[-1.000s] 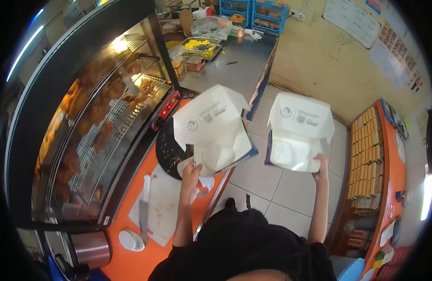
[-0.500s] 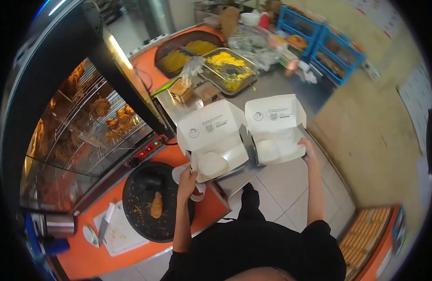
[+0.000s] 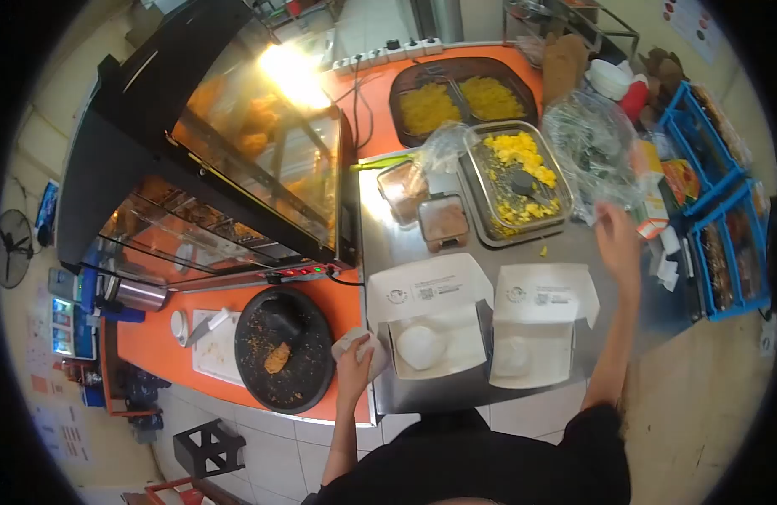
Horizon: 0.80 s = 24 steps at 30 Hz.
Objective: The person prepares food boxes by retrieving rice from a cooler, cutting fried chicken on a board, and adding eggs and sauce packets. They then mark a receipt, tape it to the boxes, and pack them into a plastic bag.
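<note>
Two open paper food boxes stand side by side on the steel table, a left box (image 3: 464,358) and a right box (image 3: 561,366). Each holds a smooth white mound, the left mound (image 3: 420,346) and the right mound (image 3: 512,357). Left of the boxes, my left hand (image 3: 355,360) has its fingers closed on a pale rounded thing (image 3: 373,364), whose kind I cannot make out. My right hand (image 3: 616,240) reaches over the table beside a clear plastic bag (image 3: 590,143); its fingers are blurred.
A glass tray (image 3: 560,181) of yellow crumbled food and two small containers stand behind the boxes. A black round stone mortar (image 3: 262,379), a knife (image 3: 202,328) on a white board, and a heated display case (image 3: 262,210) are to the left. Blue baskets (image 3: 725,219) line the right.
Both boxes, held in my hands before, now rest on the steel table. My left hand has moved to the pale thing, and my right hand has moved forward toward the plastic bag.
</note>
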### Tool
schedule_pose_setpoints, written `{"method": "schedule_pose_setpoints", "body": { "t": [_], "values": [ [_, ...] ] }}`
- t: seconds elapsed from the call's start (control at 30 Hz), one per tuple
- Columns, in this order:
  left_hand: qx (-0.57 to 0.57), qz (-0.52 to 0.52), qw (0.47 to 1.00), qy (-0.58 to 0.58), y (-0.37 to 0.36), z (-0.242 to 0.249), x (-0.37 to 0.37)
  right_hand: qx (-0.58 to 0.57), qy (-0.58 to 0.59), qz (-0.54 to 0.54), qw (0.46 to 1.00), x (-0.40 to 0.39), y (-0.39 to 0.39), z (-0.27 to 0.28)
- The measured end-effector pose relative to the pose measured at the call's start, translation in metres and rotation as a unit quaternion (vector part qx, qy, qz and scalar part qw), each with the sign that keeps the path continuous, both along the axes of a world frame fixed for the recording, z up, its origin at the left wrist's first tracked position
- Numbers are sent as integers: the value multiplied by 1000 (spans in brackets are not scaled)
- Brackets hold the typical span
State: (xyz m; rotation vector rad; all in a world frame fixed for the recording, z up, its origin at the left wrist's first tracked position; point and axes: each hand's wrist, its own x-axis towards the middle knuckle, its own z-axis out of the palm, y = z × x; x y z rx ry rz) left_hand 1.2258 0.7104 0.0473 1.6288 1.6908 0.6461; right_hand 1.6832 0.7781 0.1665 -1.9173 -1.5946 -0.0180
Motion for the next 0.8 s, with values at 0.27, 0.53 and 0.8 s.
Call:
{"method": "schedule_pose_setpoints", "body": {
  "t": [0.27, 0.53, 0.8],
  "values": [
    [0, 158, 987, -27, -60, 53, -21, -16, -126, 9, 992, -79, 355, -101],
    [-53, 340, 939, -15, -146, 86, -41, -34, 41, 194, 980, -86, 332, -52],
    [45, 100, 986, -128, -83, 97, -29, 92, 507, 298, 804, -158, 33, -31]
  ]
}}
